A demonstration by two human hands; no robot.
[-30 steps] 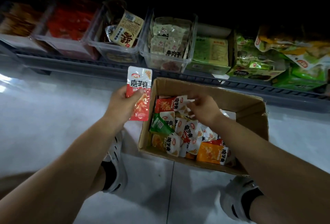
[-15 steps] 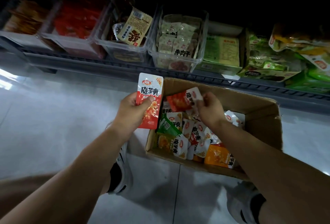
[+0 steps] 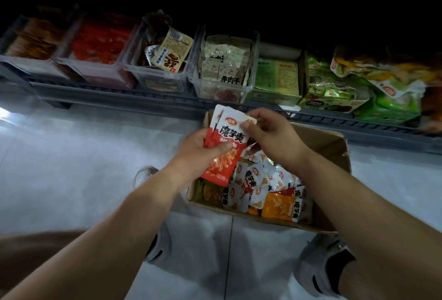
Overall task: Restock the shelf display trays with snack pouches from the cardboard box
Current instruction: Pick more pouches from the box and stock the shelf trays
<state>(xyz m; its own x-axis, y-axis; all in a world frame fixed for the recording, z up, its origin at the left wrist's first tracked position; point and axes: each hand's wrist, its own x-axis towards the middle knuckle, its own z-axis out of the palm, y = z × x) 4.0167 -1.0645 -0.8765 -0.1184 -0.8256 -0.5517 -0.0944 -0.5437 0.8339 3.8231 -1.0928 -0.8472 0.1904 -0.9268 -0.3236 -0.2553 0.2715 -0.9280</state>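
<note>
so far two red and white foil snack pouches (image 3: 224, 142) are gripped above the brown cardboard box (image 3: 332, 142), pinched by the left hand (image 3: 198, 154) and right hand (image 3: 270, 132), while many pouches are left inside.

- Far-left tray (image 3: 28, 60): contents dim and blurred, print unreadable.
- Cardboard box (image 3: 334, 146): far-left corner hidden behind red pouches (image 3: 222, 161), the rear one mostly covered.
- Green packets (image 3: 394, 106): cut off at right edge.
- Shelf (image 3: 143, 99): back lost in darkness.

Grey mesh sneakers (image 3: 320, 266) w/ darker side panels, black ankle socks (image 3: 346, 272), forearms bare.
</note>
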